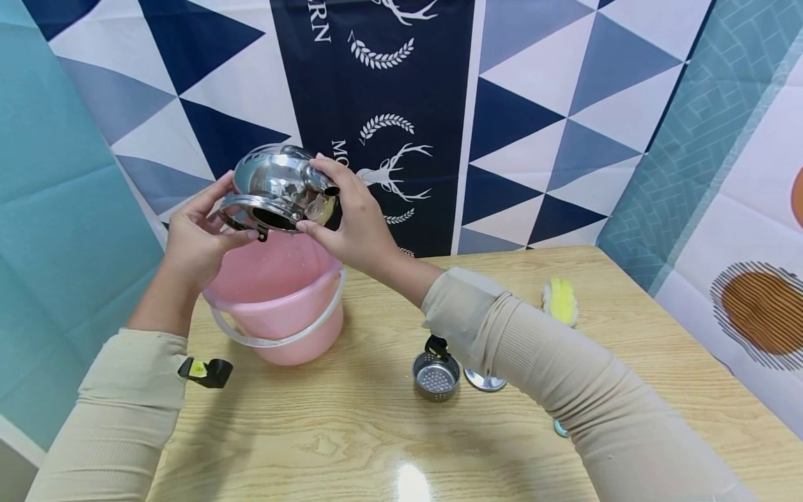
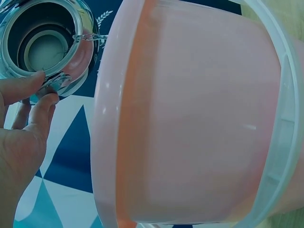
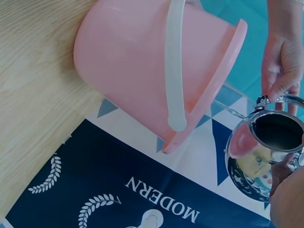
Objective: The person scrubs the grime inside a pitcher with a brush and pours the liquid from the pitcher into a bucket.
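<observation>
A shiny metal teapot [image 1: 270, 183] is held tilted above the pink bucket [image 1: 285, 341], its lidless mouth facing down. My left hand [image 1: 202, 226] pinches the teapot's handle between thumb and fingers. On the spout side, my right hand [image 1: 353, 219] grips the body, thumb near the mouth rim and fingers by the spout. A thin stream of water [image 3: 232, 111] runs from the mouth toward the bucket. In the left wrist view the dark inside of the teapot [image 2: 45, 50] shows. The right hand's fingers are mostly out of sight in its own wrist view.
A perforated metal strainer [image 1: 436, 378] stands on the wooden table [image 1: 351, 432]. Beside it a round metal lid [image 1: 484, 381] lies partly behind my right sleeve. Farther right is a yellow and white sponge [image 1: 560, 301]. Patterned cloth [image 1: 533, 125] hangs behind the bucket.
</observation>
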Available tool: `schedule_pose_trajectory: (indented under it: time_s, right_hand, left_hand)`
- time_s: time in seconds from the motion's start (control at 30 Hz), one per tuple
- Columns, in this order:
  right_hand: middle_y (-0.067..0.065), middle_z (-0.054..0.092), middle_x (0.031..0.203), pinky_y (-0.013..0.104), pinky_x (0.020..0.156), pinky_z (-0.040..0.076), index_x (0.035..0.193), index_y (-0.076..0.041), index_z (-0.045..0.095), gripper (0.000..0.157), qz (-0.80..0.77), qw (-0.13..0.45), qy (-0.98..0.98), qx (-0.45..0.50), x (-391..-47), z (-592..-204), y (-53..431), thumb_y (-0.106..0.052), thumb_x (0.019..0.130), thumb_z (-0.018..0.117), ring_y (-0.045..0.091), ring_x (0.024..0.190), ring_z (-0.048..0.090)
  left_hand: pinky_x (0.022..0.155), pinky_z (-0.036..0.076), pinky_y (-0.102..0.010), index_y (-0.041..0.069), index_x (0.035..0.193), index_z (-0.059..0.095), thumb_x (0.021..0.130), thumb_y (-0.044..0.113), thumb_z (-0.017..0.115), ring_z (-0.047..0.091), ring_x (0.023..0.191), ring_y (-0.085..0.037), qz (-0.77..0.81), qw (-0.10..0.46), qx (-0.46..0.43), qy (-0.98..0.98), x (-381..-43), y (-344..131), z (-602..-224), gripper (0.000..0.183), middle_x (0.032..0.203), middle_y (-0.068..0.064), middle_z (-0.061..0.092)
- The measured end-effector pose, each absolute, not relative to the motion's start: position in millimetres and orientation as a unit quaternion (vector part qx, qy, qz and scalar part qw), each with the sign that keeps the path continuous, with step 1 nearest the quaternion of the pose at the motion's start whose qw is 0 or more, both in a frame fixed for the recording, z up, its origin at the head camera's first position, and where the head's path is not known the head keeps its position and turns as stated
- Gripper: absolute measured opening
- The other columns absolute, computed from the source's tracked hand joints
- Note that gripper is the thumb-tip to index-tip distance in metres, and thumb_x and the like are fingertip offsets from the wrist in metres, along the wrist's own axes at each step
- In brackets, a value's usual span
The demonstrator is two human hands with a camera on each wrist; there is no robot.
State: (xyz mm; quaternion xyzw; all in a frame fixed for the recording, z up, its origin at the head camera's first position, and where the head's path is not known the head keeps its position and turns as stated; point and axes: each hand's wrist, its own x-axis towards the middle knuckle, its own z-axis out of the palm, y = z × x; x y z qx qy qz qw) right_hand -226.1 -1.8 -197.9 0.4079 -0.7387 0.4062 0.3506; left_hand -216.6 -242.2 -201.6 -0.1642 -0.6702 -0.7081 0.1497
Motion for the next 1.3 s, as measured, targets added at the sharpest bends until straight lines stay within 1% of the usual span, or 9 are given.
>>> schedule_pose_trajectory:
  time_s: [0.37, 0.67, 0.87, 1.07, 1.2, 1.3]
  right_hand:
    - [0.015, 0.041, 0.148, 0.027, 0.112, 0.028, 0.138, -0.001, 0.043, 0.072, 0.401, 0.354, -0.736, 0.416, -224.2, -198.5, -0.6, -0.017, 0.080, 0.083, 0.019, 0.137, 0.034]
    - [0.017, 0.041, 0.148, 0.025, 0.113, 0.025, 0.137, 0.000, 0.043, 0.070, 0.389, 0.364, -0.731, 0.426, -225.7, -200.6, -0.4, -0.016, 0.081, 0.081, 0.018, 0.138, 0.034]
    - [0.019, 0.041, 0.147, 0.025, 0.114, 0.024, 0.137, 0.001, 0.043, 0.069, 0.385, 0.372, -0.725, 0.434, -226.1, -202.4, -1.1, -0.015, 0.081, 0.081, 0.018, 0.138, 0.033]
    - [0.019, 0.042, 0.147, 0.025, 0.115, 0.023, 0.136, 0.002, 0.043, 0.070, 0.380, 0.380, -0.720, 0.440, -227.2, -204.5, -1.2, -0.014, 0.080, 0.082, 0.020, 0.139, 0.033]
    - [0.021, 0.042, 0.146, 0.026, 0.116, 0.023, 0.136, 0.003, 0.043, 0.069, 0.377, 0.384, -0.715, 0.447, -227.9, -205.5, -1.2, -0.013, 0.080, 0.081, 0.021, 0.139, 0.034]
    - [0.021, 0.042, 0.146, 0.027, 0.116, 0.023, 0.136, 0.003, 0.044, 0.069, 0.374, 0.387, -0.712, 0.451, -228.5, -205.9, -1.1, -0.013, 0.080, 0.081, 0.021, 0.138, 0.034]
  left_hand:
    - [0.077, 0.057, -0.021, 0.021, 0.143, 0.051, 0.077, -0.029, 0.061, 0.051, 0.121, -0.016, -0.726, 0.143, -0.171, -0.651, -213.2, -241.2, -198.5, 0.083, 0.152, -0.003, 0.035]
    - [0.077, 0.057, -0.021, 0.016, 0.143, 0.051, 0.078, -0.029, 0.061, 0.057, 0.111, -0.015, -0.738, 0.154, -0.181, -0.631, -212.8, -239.7, -200.5, 0.080, 0.151, -0.006, 0.036]
    - [0.078, 0.057, -0.022, 0.015, 0.142, 0.053, 0.078, -0.029, 0.060, 0.060, 0.108, -0.012, -0.752, 0.154, -0.182, -0.614, -212.6, -239.0, -201.2, 0.078, 0.151, -0.007, 0.036]
    - [0.077, 0.057, -0.024, 0.012, 0.136, 0.058, 0.076, -0.030, 0.062, 0.063, 0.103, -0.012, -0.764, 0.161, -0.194, -0.593, -213.3, -237.9, -202.9, 0.073, 0.144, -0.006, 0.043]
    - [0.077, 0.057, -0.024, 0.011, 0.134, 0.060, 0.076, -0.028, 0.065, 0.064, 0.101, -0.013, -0.764, 0.166, -0.197, -0.591, -213.8, -237.4, -203.5, 0.070, 0.141, -0.006, 0.046]
    - [0.076, 0.058, -0.024, 0.012, 0.134, 0.061, 0.076, -0.025, 0.067, 0.063, 0.104, -0.014, -0.755, 0.173, -0.190, -0.604, -214.1, -237.2, -203.3, 0.069, 0.140, -0.006, 0.046]
